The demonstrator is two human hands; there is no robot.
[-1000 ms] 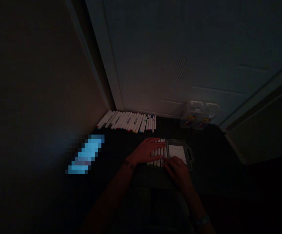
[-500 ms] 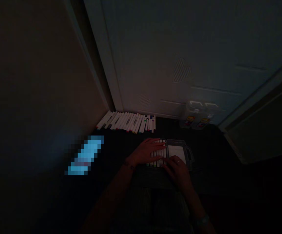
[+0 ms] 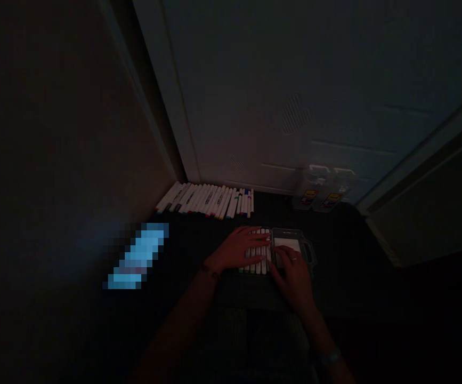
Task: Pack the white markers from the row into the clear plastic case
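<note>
An open clear plastic case [image 3: 310, 250] lies on the dark table in front of me. Its left half holds a row of white markers [image 3: 258, 265], some with green ends. My left hand [image 3: 238, 249] lies flat across these markers with its fingers stretched to the right. On the case's right half is a white sheet [image 3: 292, 244]. My right hand [image 3: 292, 269], a ring on one finger, rests over that sheet near the hinge, fingers loosely spread and fingertips beside the rightmost marker. I see nothing held in it.
A long row of loose white markers [image 3: 202, 201] with coloured ends lies at the back left, by the wall. Two clear cases with handles [image 3: 321, 189] stand upright at the back right. A bright, pixelated screen-like patch [image 3: 138, 256] is at the left. The scene is very dark.
My right hand has shifted slightly up, its fingers moving from the markers' lower ends toward the hinge and the white sheet. My left hand stays on the markers.
</note>
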